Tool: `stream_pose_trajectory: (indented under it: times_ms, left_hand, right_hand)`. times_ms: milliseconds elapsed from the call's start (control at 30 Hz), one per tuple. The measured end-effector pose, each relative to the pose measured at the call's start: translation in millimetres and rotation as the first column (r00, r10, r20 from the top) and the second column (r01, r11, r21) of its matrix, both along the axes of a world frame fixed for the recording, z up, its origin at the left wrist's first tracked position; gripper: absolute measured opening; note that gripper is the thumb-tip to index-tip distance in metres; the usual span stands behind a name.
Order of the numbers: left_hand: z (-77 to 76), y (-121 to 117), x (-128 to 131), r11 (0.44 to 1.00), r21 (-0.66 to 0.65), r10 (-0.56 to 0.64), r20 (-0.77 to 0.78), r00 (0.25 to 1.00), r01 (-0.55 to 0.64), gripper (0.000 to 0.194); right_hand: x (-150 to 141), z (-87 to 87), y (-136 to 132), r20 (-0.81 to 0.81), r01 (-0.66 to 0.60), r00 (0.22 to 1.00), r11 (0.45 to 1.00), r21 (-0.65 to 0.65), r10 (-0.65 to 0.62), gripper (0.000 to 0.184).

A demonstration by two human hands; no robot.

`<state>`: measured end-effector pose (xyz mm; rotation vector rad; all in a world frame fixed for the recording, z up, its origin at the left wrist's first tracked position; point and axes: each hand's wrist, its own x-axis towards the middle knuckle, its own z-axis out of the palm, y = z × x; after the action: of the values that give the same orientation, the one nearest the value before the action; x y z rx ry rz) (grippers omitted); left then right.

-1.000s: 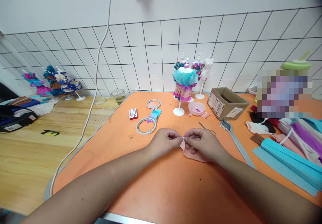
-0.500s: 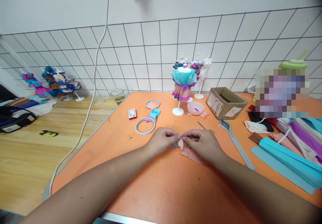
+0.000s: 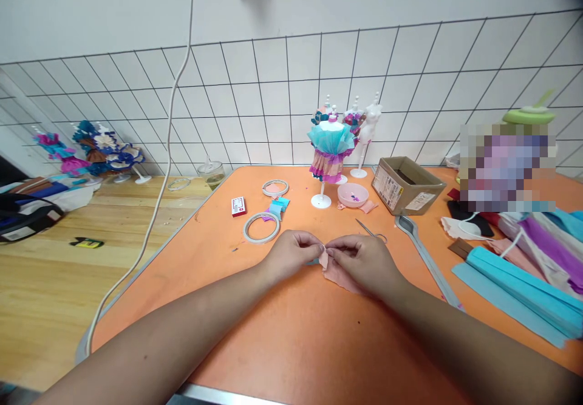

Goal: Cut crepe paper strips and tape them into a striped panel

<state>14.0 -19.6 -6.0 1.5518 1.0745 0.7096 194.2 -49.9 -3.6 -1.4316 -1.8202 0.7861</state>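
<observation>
Scissors [image 3: 365, 228] lie just beyond the hands [image 3: 371, 260] pinching pink material [image 3: 337, 275]; bowl [image 3: 348, 201] farther back.

Orange tabletop [image 3: 273, 350] around an open cardboard box [image 3: 396, 192].
Just left of the box stand a pink bowl [image 3: 352, 204] and a mannequin in a ruffled turquoise-and-pink dress [image 3: 331, 141]; scissors [image 3: 365, 228] lie at its front left. Farther left of it are two tape rolls [image 3: 262, 240] and a small red-and-white box [image 3: 238, 206]; at its front right, turquoise sheets [image 3: 519, 286]. Well left of the box, a wooden tabletop [image 3: 54, 314] bears a black-and-yellow cutter [image 3: 88, 243] and a glass jar [image 3: 212, 177].
</observation>
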Motion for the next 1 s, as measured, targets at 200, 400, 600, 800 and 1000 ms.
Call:
stream_pose_trajectory:
  times_ms: [200, 400, 600, 800, 1000]
  left_hand:
    - [-1.6, 2.3, 0.5, 0.998, 0.056, 0.021, -0.055, 0.998, -0.018, 0.02]
    - [-3.1, 2.9, -0.6, 0.998, 0.069, 0.007, -0.079, 0.997, -0.001, 0.022]
    - [-3.0, 4.7, -0.4, 0.998, 0.062, 0.029, -0.099, 0.995, -0.023, 0.022]
    - [-1.1, 2.8, 1.0, 0.996, 0.084, 0.042, -0.144, 0.989, -0.03, 0.019]
    - [0.2, -0.6, 2.6, 0.998, 0.055, 0.002, -0.14, 0.99, 0.006, 0.021]
  right_hand:
    - [-0.1, -1.5, -0.4, 0.052, -0.03, 0.998, 0.998, 0.064, 0.026, 0.023]
    - [0.4, -1.1, 0.4, 0.046, -0.035, 0.998, 0.997, 0.064, 0.032, 0.022]
    - [1.5, 4.6, 0.4, 0.058, 0.049, 0.997, 0.993, 0.112, -0.056, 0.019]
    - [0.9, 10.8, -0.8, 0.087, 0.058, 0.994, 0.988, 0.144, -0.071, 0.013]
    - [-4.4, 6.2, -2.3, -0.058, -0.02, 0.998, 0.988, -0.151, 0.011, 0.014]
